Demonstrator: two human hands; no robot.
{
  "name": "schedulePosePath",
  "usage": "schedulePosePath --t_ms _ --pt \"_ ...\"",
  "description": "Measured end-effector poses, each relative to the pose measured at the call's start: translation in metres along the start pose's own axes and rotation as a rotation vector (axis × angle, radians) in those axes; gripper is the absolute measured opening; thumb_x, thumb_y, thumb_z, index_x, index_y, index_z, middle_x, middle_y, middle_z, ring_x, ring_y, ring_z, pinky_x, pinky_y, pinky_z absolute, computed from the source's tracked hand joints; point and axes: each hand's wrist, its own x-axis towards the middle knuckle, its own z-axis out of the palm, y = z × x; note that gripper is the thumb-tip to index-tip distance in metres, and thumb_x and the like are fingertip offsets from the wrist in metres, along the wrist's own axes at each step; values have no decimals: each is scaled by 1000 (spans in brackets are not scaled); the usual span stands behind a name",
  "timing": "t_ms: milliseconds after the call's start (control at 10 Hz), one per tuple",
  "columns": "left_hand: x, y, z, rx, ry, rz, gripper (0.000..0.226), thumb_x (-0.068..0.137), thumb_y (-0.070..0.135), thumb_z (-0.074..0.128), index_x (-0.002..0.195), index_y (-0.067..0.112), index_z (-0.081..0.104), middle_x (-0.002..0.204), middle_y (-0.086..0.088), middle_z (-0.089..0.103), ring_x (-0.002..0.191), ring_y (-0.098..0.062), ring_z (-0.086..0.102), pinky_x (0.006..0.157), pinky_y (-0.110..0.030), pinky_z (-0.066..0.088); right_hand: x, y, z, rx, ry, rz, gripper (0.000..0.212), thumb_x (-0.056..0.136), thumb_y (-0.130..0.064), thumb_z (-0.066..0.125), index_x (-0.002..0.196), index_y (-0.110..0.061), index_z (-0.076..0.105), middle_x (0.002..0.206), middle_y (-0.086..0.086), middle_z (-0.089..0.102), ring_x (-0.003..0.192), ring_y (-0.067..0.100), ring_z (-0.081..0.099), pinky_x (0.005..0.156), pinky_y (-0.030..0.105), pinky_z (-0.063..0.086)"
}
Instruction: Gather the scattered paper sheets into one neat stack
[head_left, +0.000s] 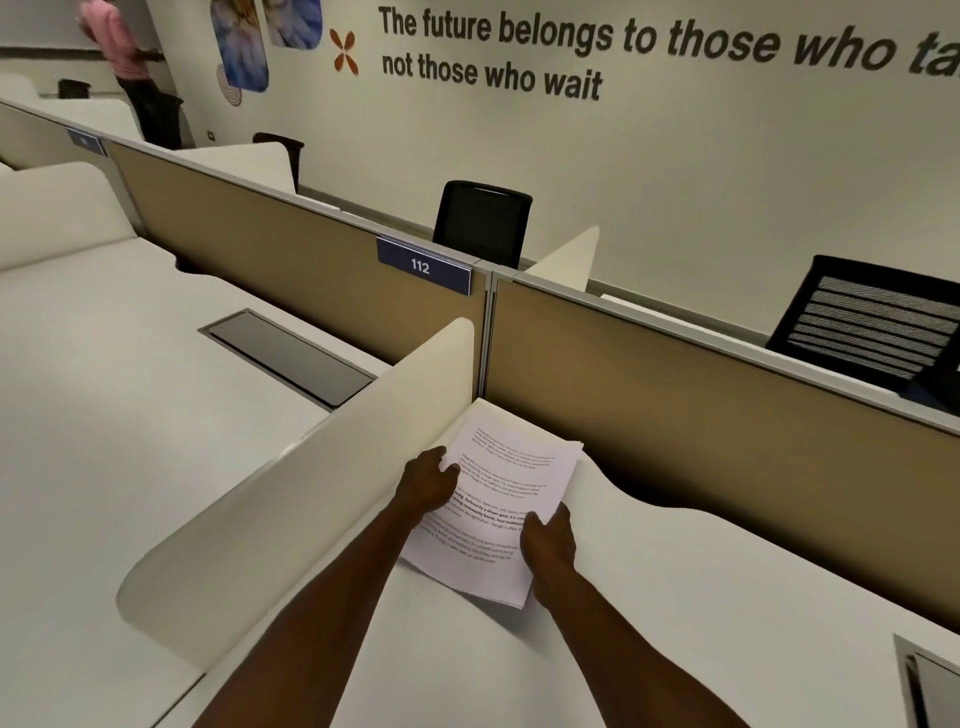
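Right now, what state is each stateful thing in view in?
paper stack: gathered, top edges slightly fanned, held over the desk.
left hand: grips the stack's left edge.
right hand: grips its right edge.
cable hatch: closed.

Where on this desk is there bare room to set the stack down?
Bare desk lies right of the stack, up to the tan partition, and near the forearms. The left is crowded: stack and left hand sit against the cream divider.
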Motion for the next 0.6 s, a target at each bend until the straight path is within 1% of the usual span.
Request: schedulePosePath --t_ms 100,200,300,400,500,600 --pt "37 -1 -9 82 7 37 59 103 26 50 155 9 32 159 -14 39 145 -30 40 120 -40 31 28 -11 17 -146 9 -18 42 96 -14 52 136 -4 46 134 19 56 120 35 57 103 46 49" --pt "64 -4 -8 141 -16 75 59 103 25 49 156 9 29 159 -14 39 145 -31 39 119 -40 30 52 -15 25 -256 80 -18 42 91 -13 57 129 3 50 131 22 55 118 37 58 101 47 50" --pt "80 -12 -5 219 -44 82 61 103 25 49 157 8 27 159 -15 38 146 -31 37 119 -39 29 62 -11 33 -251 103 -44 37 86 -12 61 120 4 58 125 21 62 113 37 61 98 46 52" --pt "93 -20 -4 272 -37 80 61 103 23 48 157 6 25 160 -16 36 147 -31 35 119 -37 27 69 -10 40 -259 94 -77 39 86 -18 64 119 1 60 124 19 64 114 35 61 98 41 51" --pt "97 -20 2 299 -39 87 61 103 22 49 156 3 25 158 -18 37 146 -33 36 119 -37 27 76 -8 37 -401 70 -83 52 88 -36 65 126 -1 57 129 19 58 119 34 57 102 43 49" --pt "98 -25 13 350 5 112 65 102 25 49 156 2 21 160 -20 32 149 -35 28 121 -40 24 82 0 28 -517 95 -103 60 89 -47 62 127 -2 55 130 19 54 118 33 57 101 40 50"
